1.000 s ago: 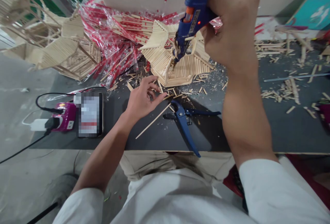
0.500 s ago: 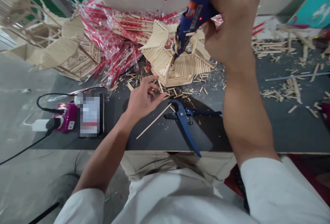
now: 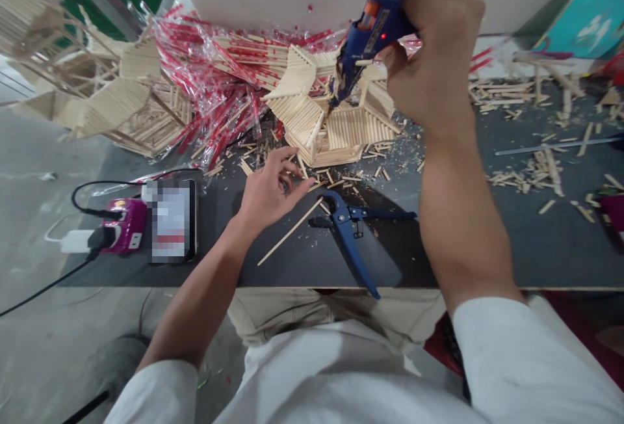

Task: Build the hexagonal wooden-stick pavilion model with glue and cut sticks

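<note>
My right hand (image 3: 433, 40) is wrapped round a blue hot glue gun (image 3: 375, 21) with a lit red light. Its nozzle points down at a model of pale wooden sticks (image 3: 358, 126), at or very near a seam between its panels. My left hand (image 3: 273, 186) is just in front of the model, thumb and fingers curved and apart, with nothing seen held in it. Close to its fingertips lie short stick offcuts (image 3: 336, 182). A long thin stick (image 3: 290, 232) rests on the table beside blue-handled cutters (image 3: 351, 242), which lie with their handles spread.
Red-and-clear plastic wrappers with sticks (image 3: 209, 79) are heaped behind. Larger stick structures (image 3: 117, 99) stand at left. A phone (image 3: 170, 222) and a purple plug adapter (image 3: 124, 225) with cables lie at front left. Offcuts (image 3: 531, 173) and a thin rod (image 3: 556, 145) lie at right.
The view has shifted slightly. The glue gun's nozzle stays at about the same spot on the model, and my left hand keeps its pose.
</note>
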Demonstrator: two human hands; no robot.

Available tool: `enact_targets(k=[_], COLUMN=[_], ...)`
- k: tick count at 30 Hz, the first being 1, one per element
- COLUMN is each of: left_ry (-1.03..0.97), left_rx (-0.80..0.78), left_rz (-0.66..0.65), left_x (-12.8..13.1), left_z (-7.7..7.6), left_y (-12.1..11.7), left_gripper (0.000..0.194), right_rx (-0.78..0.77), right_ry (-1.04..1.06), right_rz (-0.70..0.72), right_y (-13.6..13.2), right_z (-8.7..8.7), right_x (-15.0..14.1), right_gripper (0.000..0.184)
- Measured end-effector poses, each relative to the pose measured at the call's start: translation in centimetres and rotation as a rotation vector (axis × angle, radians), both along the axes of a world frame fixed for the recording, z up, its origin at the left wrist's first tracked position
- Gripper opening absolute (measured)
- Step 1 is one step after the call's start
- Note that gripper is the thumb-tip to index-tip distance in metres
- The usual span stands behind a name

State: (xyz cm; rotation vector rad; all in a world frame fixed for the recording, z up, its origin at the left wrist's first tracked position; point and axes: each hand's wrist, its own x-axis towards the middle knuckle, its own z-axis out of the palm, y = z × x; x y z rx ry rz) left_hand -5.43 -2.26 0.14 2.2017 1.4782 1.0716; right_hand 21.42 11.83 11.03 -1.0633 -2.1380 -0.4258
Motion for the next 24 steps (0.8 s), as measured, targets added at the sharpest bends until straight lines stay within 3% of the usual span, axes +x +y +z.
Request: enact_targets(k=[7, 11, 14, 16, 20, 24], left_ry=[-0.055, -0.116, -0.218, -0.347, -0.524, -0.570], left_rx=[0.034, 0.112, 0.064, -0.039, -0.263, -0.402], left_rz=[-0.024, -0.049, -0.051, -0.071, -0.163, -0.272], left_x=[0.0, 0.0, 0.2, 0.4, 0.8, 1.0], left_z=[0.2, 0.4, 0.8, 1.2, 1.8, 1.8], left_y=[-0.1, -0.3, -0.5, -0.7, -1.1, -1.1], left_gripper=[0.056, 0.058, 0.055, 0.052, 0.056, 0.061], right_rx=[-0.117, -0.220, -0.339, -0.350, -0.489, -0.586], right_ry=[0.023, 0.167, 0.322, 0.328, 0.184, 0.157], right_rz=[-0.166, -0.252, -0.361, -0.532, -0.773, -0.726], right_y=[-0.7, -0.4, -0.4, -0.4, -1.1, -3.6], right_z=[0.6, 0.8, 0.3, -0.7, -4.4, -7.5], right_x=[-0.4, 2.6, 6.0, 8.5, 13.1, 15.1], right_gripper=[0.048, 0.050, 0.052, 0.057, 0.047, 0.037])
